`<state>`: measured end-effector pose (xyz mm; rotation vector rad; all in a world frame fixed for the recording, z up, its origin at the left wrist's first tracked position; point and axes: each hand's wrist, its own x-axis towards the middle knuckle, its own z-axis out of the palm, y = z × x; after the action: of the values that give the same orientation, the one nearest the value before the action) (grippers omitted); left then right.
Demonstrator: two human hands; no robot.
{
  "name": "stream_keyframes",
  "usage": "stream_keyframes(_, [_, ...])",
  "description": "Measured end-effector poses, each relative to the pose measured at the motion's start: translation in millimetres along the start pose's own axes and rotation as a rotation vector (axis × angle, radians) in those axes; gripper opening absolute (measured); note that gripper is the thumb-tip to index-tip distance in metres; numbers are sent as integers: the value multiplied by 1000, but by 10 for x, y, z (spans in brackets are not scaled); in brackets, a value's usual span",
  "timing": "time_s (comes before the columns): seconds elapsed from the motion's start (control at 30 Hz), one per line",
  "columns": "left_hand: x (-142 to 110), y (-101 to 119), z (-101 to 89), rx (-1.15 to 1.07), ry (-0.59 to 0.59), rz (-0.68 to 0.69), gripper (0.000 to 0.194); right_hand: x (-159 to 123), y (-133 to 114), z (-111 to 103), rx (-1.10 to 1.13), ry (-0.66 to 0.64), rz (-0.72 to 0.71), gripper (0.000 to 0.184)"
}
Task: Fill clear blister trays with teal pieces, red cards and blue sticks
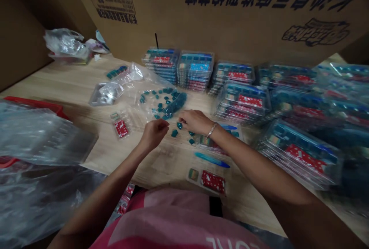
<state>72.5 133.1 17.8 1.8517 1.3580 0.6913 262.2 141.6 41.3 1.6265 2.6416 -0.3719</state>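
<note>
Small teal squares (174, 133) lie loose on the pale wooden table (66, 81) between the person's two hands, with more of them heaped in a rough curve on a clear plastic bag (150, 99) just beyond. The left hand (154, 134) is curled almost shut, knuckles up, and from where I stand I cannot tell whether anything sits inside it. The right hand (196, 122), with a silver bracelet (211, 129) at its wrist, is half curled over the table, its fingers (181, 119) bent down right beside one teal square, though I cannot tell whether they grip it. Just past the right wrist lies an open clear tray (207, 176) holding a red patterned card (213, 181), a small square piece and a long blue-teal piece (211, 159). Stacks of clear plastic trays (194, 70) with red cards inside crowd the far side and right of the table, below a large printed cardboard box (259, 10). A smaller packet with a red card (121, 127) lies left of the hands. Crumpled plastic sheeting (40, 137) spills over the near left corner, partly over a red crate (34, 104), and a pink shirt (170, 218) shows at the bottom edge.
</note>
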Motion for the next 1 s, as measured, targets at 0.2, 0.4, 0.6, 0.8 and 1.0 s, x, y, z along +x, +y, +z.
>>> stream_keyframes(0.2, [12, -10, 60, -26, 35, -48, 12, 7, 2, 84, -48, -9, -71, 19])
stream_keyframes(0.4, [8, -7, 101, 4, 9, -35, 13, -72, -91, 67, -28, 12, -47, 20])
stream_keyframes(0.6, [-18, 39, 163, 37, 17, 73, 14, -124, -185, 82, -40, 12, -60, 17])
stream_keyframes(0.8, [-193, 196, 89, -749, -165, -255, 25, -365, -209, -39, 506, 305, -123, 21])
stream_keyframes(1.0, [-408, 308, 128, -964, -157, -367, 32, -559, -288, 135, 726, 460, -146, 24])
